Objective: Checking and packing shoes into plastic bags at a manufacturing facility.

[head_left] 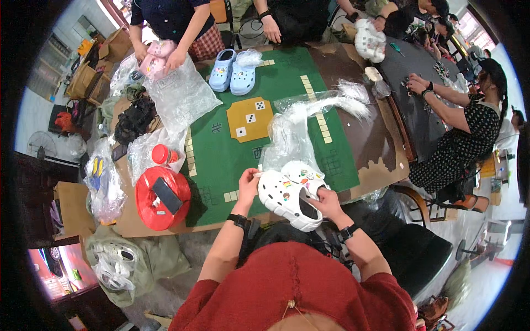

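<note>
A pair of white clog shoes (287, 193) with small coloured charms lies at the near edge of the green game table (221, 149). My left hand (248, 183) pinches the toe end of the nearer clog. My right hand (327, 203) grips the heel end of the same clog. A clear plastic bag (290, 138) lies just beyond the shoes.
Blue clogs (232, 71) sit at the table's far side. A person across holds pink clogs (154, 58) over clear bags. A red round container (162, 198) with a phone on it sits left. Other people work at a dark table (408, 83) to the right.
</note>
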A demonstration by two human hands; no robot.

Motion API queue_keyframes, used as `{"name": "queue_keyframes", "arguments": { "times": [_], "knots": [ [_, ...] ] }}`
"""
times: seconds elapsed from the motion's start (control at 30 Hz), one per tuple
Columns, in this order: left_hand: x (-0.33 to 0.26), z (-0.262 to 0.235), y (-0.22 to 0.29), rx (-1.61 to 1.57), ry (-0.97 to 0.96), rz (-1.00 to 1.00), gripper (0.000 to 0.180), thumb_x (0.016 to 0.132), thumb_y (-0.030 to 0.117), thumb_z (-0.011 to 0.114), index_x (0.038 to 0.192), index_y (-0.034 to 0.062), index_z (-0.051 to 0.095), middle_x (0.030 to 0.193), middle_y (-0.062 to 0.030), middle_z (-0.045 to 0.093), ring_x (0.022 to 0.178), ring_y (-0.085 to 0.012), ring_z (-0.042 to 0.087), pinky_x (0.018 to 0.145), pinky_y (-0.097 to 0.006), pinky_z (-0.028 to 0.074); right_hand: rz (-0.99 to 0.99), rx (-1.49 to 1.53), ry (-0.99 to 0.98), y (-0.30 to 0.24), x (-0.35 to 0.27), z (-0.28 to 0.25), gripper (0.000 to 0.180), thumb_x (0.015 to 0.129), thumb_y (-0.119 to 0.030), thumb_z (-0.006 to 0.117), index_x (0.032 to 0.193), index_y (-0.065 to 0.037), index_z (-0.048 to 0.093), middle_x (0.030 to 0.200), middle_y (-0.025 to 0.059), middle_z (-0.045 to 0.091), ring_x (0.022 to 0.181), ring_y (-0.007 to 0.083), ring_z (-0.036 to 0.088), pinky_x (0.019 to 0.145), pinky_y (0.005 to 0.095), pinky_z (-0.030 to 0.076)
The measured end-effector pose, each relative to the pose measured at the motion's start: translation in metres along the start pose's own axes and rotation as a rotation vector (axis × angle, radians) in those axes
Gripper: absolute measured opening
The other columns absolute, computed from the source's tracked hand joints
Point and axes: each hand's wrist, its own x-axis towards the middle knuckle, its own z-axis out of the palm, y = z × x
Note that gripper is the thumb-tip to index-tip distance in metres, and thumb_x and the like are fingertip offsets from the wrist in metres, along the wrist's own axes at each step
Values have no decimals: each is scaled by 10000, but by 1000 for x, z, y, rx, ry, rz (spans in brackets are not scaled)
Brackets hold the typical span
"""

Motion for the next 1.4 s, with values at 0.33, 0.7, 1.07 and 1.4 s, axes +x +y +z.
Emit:
{"name": "queue_keyframes", "arguments": {
  "times": [0.33,0.7,1.07,1.4],
  "knots": [
    [-4,33,20,388,93,282,188,880,165,615,966,-3,612,828,-82,609,689,-120,545,640,-272,459,153,44,86,2,6,-17,299,683,-201,692,647,40,519,600,172,518,552,307,545,523,386,418],
    [-5,32,18,-289,-127,-91,132,901,135,552,1013,78,514,911,39,500,826,-65,459,730,-211,387,121,-199,148,15,3,-1,304,710,-242,681,716,40,566,724,240,601,735,423,601,655,480,481],
    [5,33,23,223,-328,147,299,817,142,683,924,70,414,871,-3,391,792,-113,406,721,-257,390,165,-208,117,26,11,4,302,701,-217,706,731,50,568,761,248,588,759,423,598,666,479,485],
    [-5,41,-2,84,-131,119,170,811,73,643,812,56,474,842,21,383,808,-99,392,736,-254,366,166,-271,77,36,12,14,324,675,-228,699,858,16,590,841,220,629,809,393,617,737,464,501]
  ]
}}
